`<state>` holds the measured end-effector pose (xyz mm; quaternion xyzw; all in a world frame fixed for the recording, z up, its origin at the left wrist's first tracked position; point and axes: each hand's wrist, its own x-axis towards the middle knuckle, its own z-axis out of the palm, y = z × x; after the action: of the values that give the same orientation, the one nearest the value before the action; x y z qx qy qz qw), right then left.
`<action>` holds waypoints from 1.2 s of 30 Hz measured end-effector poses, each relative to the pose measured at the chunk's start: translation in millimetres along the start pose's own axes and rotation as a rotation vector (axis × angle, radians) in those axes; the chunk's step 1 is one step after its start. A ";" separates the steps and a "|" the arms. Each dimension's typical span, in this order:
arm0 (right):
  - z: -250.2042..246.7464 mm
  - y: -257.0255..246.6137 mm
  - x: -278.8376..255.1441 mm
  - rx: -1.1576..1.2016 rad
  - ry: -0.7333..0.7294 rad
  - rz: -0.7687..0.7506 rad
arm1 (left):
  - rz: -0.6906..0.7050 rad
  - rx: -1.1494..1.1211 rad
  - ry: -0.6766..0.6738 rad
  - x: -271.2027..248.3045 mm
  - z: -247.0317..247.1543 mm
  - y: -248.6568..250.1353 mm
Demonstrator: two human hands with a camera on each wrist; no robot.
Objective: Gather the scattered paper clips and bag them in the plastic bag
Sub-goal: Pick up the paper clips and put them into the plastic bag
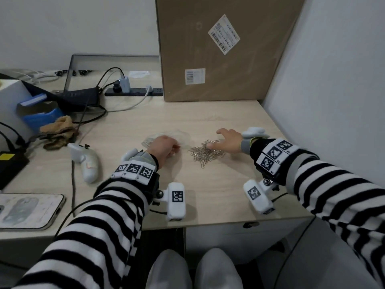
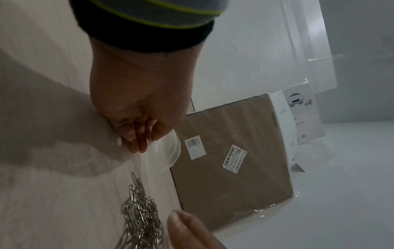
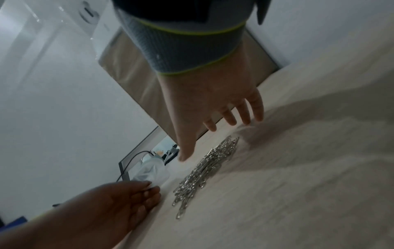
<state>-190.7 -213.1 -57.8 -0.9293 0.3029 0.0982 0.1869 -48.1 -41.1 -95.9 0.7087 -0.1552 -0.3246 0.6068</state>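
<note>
Mid-frame on the desk (image 1: pixel 218 195), the paper clips (image 1: pixel 205 152) lie heaped. The right hand (image 1: pixel 227 140), spread open, reaches over them; the left hand (image 1: pixel 163 148) seemingly pinches the plastic bag (image 1: pixel 179 135). Next: scoop clips bagward.

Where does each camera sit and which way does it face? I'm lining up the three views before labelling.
Head: worn on the head, looking forward and down at the desk; both striped sleeves, left hand and right hand show.
Left wrist: looks along the left hand pinching the plastic bag.
Right wrist: looks along the spread right hand over the paper clips.
Shared: clips and cardboard box appear in all three.
</note>
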 end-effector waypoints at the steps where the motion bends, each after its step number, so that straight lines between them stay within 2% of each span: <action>1: -0.2 -1.5 0.9 -0.080 -0.057 0.012 | 0.001 0.008 0.000 0.0 1.1 0.9; 4: -0.8 -8.6 1.8 -0.176 -0.121 -0.018 | -0.002 0.041 -0.009 0.9 5.4 2.4; 8: 5.8 -16.1 10.2 -0.169 -0.088 -0.081 | 0.012 0.070 -0.009 0.1 7.8 2.5; 13: 11.5 -19.4 16.3 -0.156 -0.028 -0.102 | 0.025 0.063 -0.022 -2.9 7.7 3.6; 20: 10.5 -15.6 11.6 0.035 0.148 -0.088 | 0.030 0.102 0.006 -10.5 11.5 6.3; 24: 12.1 -9.9 3.3 0.237 0.251 -0.026 | 0.058 0.109 0.047 -18.7 13.9 15.3; 29: 10.0 -3.0 -11.9 0.768 0.353 0.077 | 0.220 0.301 0.184 -31.4 18.9 40.7; 32: -0.7 -9.1 -19.1 1.077 0.361 0.075 | 0.255 0.405 0.163 -42.1 23.4 62.1; 36: -23.7 -23.5 -30.7 1.375 0.358 -0.018 | 0.243 0.481 0.087 -52.1 30.8 86.3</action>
<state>-199.4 -189.1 -20.3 -0.6053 0.3145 -0.2710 0.6792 -91.7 -51.1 -0.4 0.8218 -0.2856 -0.1727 0.4618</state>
